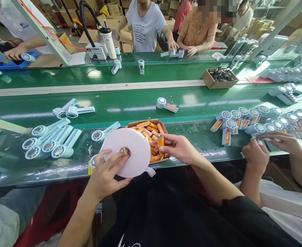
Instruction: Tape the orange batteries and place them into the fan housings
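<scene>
My left hand (107, 171) grips a large roll of white tape (138, 151), its fingers over the core and its thumb at the lower edge. A loose tape end (151, 172) curls off the bottom of the roll. Between the thumb and fingers of my right hand (178, 147) is an orange battery (160, 141), held upright just right of the roll. Behind both hands, a cardboard box (163, 124) full of orange batteries stands on the bench edge, partly hidden by the roll.
Pale blue fan housings (62, 151) lie in a group at left. More housings with orange batteries (227, 132) stand at right, beside a co-worker's hands (256, 151). One housing (166, 104) lies on the green conveyor (130, 99). Several people work across the line.
</scene>
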A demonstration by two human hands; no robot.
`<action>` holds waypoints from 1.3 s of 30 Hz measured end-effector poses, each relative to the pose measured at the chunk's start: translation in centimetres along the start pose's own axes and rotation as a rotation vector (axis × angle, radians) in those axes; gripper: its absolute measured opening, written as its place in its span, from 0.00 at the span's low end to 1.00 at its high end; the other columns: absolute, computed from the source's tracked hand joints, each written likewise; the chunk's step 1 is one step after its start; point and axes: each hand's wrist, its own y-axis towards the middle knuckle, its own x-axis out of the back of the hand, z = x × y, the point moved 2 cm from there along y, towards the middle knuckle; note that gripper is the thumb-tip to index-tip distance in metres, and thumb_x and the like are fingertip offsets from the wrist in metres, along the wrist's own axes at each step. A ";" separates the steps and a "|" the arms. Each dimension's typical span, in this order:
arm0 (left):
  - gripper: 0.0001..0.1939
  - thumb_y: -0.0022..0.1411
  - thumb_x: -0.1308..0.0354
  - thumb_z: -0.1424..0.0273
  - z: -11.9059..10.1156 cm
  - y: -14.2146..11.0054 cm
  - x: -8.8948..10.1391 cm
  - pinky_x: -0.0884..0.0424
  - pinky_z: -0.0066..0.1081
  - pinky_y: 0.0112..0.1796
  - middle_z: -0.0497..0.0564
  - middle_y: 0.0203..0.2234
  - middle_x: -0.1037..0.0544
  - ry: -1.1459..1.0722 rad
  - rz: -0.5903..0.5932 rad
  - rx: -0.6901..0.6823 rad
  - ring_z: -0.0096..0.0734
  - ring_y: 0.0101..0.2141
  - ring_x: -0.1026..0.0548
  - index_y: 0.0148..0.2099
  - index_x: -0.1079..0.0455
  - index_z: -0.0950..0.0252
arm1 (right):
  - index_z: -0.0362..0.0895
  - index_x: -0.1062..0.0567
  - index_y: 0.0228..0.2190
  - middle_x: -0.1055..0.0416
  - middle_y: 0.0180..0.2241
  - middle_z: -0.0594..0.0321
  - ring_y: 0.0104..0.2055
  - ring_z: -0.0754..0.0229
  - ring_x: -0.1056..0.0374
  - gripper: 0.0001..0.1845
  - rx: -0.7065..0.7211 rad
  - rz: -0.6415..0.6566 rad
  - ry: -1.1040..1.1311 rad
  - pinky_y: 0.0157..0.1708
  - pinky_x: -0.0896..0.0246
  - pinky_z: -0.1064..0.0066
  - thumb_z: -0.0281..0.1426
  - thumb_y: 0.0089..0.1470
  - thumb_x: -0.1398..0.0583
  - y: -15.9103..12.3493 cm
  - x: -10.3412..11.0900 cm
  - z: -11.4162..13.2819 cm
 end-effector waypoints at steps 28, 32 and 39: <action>0.31 0.56 0.28 0.54 -4.1 3.1 -5.5 0.44 0.65 0.64 0.61 0.47 0.19 -0.041 0.148 0.204 0.59 0.52 0.28 0.58 0.21 0.63 | 0.51 0.31 0.39 0.20 0.51 0.59 0.54 0.61 0.22 0.13 0.627 -0.975 0.483 0.53 0.23 0.66 0.36 0.58 0.32 4.9 5.2 1.1; 0.35 0.59 0.31 0.48 -0.6 5.3 -5.1 0.39 0.57 0.63 0.59 0.55 0.20 -0.160 0.295 0.233 0.58 0.56 0.29 0.63 0.24 0.61 | 0.49 0.27 0.41 0.21 0.52 0.58 0.51 0.59 0.21 0.15 0.643 -0.897 0.378 0.42 0.22 0.71 0.37 0.55 0.29 4.6 8.3 1.8; 0.22 0.72 0.49 0.55 13.9 4.3 -5.1 0.28 0.54 0.52 0.59 0.58 0.20 0.133 0.545 0.685 0.62 0.56 0.28 0.55 0.18 0.55 | 0.54 0.25 0.43 0.19 0.47 0.58 0.44 0.50 0.18 0.25 0.488 -1.055 0.264 0.41 0.20 0.57 0.42 0.45 0.24 -0.5 8.2 -2.8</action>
